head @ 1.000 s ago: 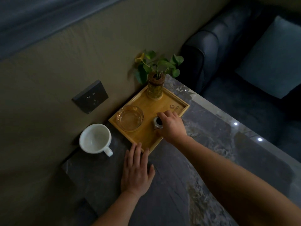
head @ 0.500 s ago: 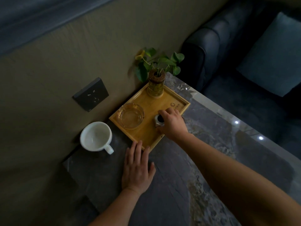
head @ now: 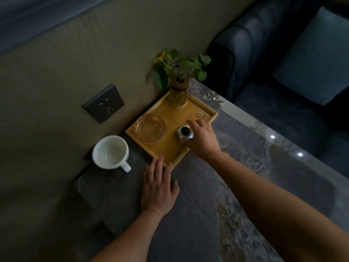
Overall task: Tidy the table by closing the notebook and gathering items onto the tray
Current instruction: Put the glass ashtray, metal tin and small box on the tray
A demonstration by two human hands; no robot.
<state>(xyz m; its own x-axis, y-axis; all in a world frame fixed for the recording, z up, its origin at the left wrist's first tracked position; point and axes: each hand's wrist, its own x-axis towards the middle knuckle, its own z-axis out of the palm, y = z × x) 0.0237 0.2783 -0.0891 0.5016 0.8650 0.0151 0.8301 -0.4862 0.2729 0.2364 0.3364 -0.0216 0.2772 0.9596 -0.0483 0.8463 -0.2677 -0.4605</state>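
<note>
A square wooden tray (head: 204, 110) sits at the table's far corner against the wall. On it stand a glass ashtray (head: 149, 128), a potted plant in a glass vase (head: 179, 94) and a small silver jar with a dark opening (head: 185, 133). My right hand (head: 203, 139) rests on the tray with its fingers curled around the jar's right side. My left hand (head: 158, 186) lies flat on the table, fingers apart, fingertips touching the tray's near corner. A white mug (head: 111, 152) stands on the table left of the tray. No notebook is in view.
The dark marble table (head: 207, 214) runs toward me and to the right. A beige wall with a dark socket plate (head: 103, 103) lies behind the tray. A dark sofa (head: 241, 50) with a grey cushion (head: 317, 59) stands at the right.
My right hand has slid a little to the right off the silver jar's top, so more of the jar shows. The left hand stays flat by the tray's corner.
</note>
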